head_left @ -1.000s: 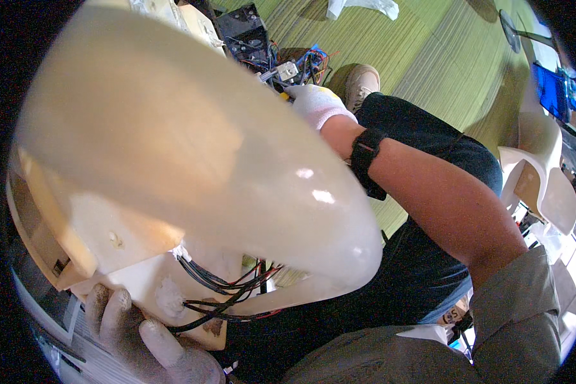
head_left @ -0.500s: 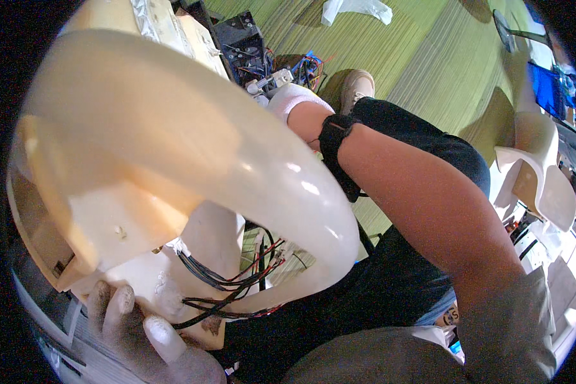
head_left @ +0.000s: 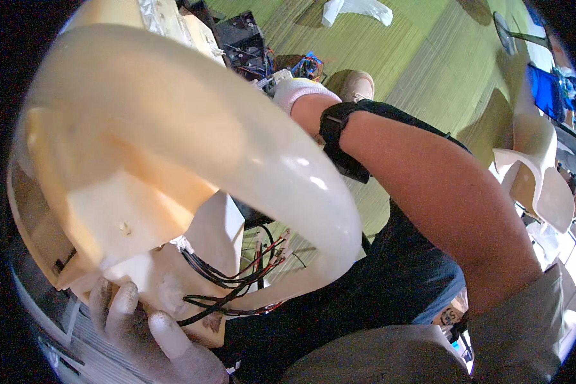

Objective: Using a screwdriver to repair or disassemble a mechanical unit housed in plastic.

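Note:
A large, glossy cream plastic shell with a curved rim and a wide opening fills the left side of the head view. My left hand, in a smudged pale glove, grips its lower edge with curled fingers and thumb. Black and red wires with small white connectors come out of the shell and hang across its opening. Beyond the shell's upper right edge is my right hand, in a white glove, its fingers hidden behind the shell. A black strap circles that wrist.
Past the right hand lie a black slotted part and a tangle of coloured wires on the green striped floor. A white plastic piece lies farther off. Pale moulded chairs stand at the right.
My right hand and forearm have shifted slightly to the right. The shell has moved a little the same way, with my left hand still on its lower edge.

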{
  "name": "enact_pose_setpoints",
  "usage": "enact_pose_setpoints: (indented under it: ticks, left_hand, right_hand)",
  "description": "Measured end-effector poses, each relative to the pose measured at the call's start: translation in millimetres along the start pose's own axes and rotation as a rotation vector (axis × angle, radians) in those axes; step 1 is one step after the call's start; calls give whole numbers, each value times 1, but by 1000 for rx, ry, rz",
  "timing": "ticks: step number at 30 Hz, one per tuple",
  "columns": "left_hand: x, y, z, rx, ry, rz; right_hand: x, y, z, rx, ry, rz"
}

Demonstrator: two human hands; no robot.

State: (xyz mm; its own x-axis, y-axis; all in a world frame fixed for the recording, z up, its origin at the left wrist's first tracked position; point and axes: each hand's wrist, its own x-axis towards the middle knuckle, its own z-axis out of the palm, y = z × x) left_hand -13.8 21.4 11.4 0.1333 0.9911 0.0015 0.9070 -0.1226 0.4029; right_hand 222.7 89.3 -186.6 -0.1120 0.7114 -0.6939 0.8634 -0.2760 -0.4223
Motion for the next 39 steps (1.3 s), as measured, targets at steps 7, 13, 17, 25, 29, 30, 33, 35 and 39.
enact_pose_setpoints:
  ticks: [7,13,17,25,29,30,33,35,39]
  left_hand:
    - [3,-1,1,60,0,19]
    - [-1,-6,5,-43,63,-38]
    - [13,4,12,-282,90,24]
    - [9,4,15,-306,115,-27]
    - [10,5,12,-319,133,-11]
    - [10,4,14,-327,127,-14]
    - [9,5,9,-275,146,-2]
    - [9,4,2,-224,147,-17]
    - [9,-2,16,-336,150,13]
  right_hand:
    - [9,17,8,-218,-67,23]
    - [-2,12,-15,-350,-169,-12]
    - [12,28,-14,-551,-102,-132]
    - [42,26,-29,-785,-228,-185]
    - [46,23,-39,-985,-109,-428]
    - [45,20,-40,-1051,-137,-427]
    - [42,19,-41,-1087,-145,-466]
    - [41,30,-30,-893,-23,-445]
    - [2,31,-16,-611,-26,-230]
